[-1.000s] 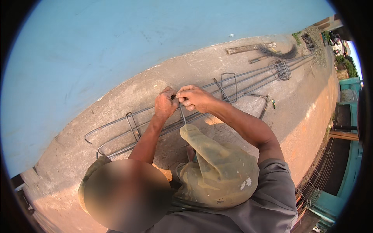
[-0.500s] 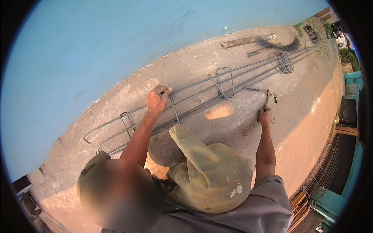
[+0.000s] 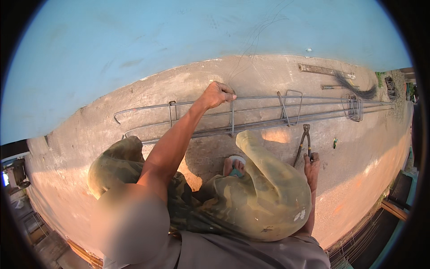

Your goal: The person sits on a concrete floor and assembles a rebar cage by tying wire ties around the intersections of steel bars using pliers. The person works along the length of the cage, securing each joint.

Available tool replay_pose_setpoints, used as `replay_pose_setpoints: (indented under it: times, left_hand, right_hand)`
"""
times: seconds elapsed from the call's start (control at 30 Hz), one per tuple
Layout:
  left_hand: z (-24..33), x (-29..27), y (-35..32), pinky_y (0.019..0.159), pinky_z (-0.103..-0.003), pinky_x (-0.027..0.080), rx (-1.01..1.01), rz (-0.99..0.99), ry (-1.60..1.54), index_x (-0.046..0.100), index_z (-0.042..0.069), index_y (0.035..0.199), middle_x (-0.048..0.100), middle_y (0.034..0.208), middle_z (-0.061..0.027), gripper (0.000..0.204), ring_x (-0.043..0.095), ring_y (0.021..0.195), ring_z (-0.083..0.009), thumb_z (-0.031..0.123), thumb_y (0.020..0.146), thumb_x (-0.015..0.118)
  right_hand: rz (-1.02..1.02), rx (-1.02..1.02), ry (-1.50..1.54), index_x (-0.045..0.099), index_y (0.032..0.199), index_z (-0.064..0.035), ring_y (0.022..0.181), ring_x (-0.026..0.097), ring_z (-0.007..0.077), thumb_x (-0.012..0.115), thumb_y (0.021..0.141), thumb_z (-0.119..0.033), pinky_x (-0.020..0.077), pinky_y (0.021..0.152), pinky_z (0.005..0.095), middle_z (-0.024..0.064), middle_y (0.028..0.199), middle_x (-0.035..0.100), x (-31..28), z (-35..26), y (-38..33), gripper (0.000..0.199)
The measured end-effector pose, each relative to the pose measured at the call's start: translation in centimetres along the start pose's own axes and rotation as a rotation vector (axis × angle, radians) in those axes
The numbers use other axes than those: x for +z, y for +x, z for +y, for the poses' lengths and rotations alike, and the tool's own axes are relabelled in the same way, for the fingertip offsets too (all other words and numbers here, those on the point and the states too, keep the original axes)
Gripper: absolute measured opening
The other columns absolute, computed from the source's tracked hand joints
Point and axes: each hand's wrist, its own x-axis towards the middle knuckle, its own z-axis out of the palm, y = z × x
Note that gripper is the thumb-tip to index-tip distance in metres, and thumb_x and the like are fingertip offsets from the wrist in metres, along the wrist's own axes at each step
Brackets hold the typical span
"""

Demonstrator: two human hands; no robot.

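Observation:
My left hand (image 3: 217,95) pinches thin wires (image 3: 254,44) at the top corner of a metal stirrup (image 3: 232,117). The stirrup stands around long steel bars (image 3: 264,114) laid side by side on the ground. In my right hand (image 3: 312,163) is a pair of pincers (image 3: 306,130), jaws pointing away from me and handles spread. The pincers are apart from the bars. More stirrups (image 3: 293,107) sit along the bars to the right, one of them tilted, and another stirrup (image 3: 172,112) is to the left.
A blue wall (image 3: 134,40) rises beyond the bars. Bundled stirrups (image 3: 356,109) gather near the bars' right end. Behind them lie a bundle of dark wire (image 3: 358,89), a wooden board (image 3: 327,71) and a short rod (image 3: 338,87). My bent knees (image 3: 268,197) are close in front.
The view has turned, so the bars lie more level. My right hand has drawn the pincers nearer to me, and their handles are less widely spread. My left hand stays at the stirrup corner.

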Motion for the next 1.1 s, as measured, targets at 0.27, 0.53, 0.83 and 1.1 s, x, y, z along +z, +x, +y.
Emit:
replay_pose_setpoints:
  times: [0.27,0.53,0.83,1.1]
  left_hand:
    - [-0.9,0.7,0.5,0.080,-0.036,0.052,0.117,0.024,0.161,0.073,-0.001,0.095,0.071,0.091,-0.0120,0.030,0.066,0.088,-0.0223,0.015,0.072,0.083]
    - [-0.1,0.8,-0.1,0.080,-0.038,0.052,0.013,0.092,0.173,0.074,0.002,0.089,0.072,0.091,-0.0126,0.025,0.066,0.087,-0.0249,0.013,0.069,0.084]
    - [-0.1,0.7,0.0,0.082,-0.038,0.052,0.025,0.081,0.153,0.075,0.003,0.089,0.072,0.092,-0.0119,0.025,0.067,0.088,-0.0249,0.013,0.068,0.085]
    - [0.0,0.3,-0.1,0.082,-0.038,0.053,0.019,0.072,0.122,0.075,0.002,0.090,0.072,0.092,-0.0138,0.026,0.067,0.089,-0.0259,0.013,0.068,0.085]
  right_hand:
    - [0.274,0.047,0.118,0.051,0.081,-0.0024,0.061,0.049,0.0268,0.067,0.087,-0.012,0.0420,0.058,0.0370,0.0099,0.070,0.052,11.0,0.2,-3.3,0.020]
    - [-0.320,-0.601,-0.143,0.062,0.105,-0.0014,0.093,0.060,0.0321,0.058,0.082,0.005,0.0478,0.078,0.0443,0.0189,0.104,0.056,1.5,-19.6,5.8,0.025]
    - [-0.349,-1.169,-1.129,0.063,0.127,-0.0107,0.131,0.044,0.0344,0.054,0.088,-0.003,0.0289,0.114,0.0527,0.0225,0.136,0.050,1.4,-30.0,14.6,0.041]
    - [-0.480,-1.166,-1.245,0.060,0.131,-0.0084,0.133,0.041,0.0366,0.056,0.088,-0.008,0.0277,0.114,0.0542,0.0226,0.139,0.047,1.9,-34.9,15.7,0.043]
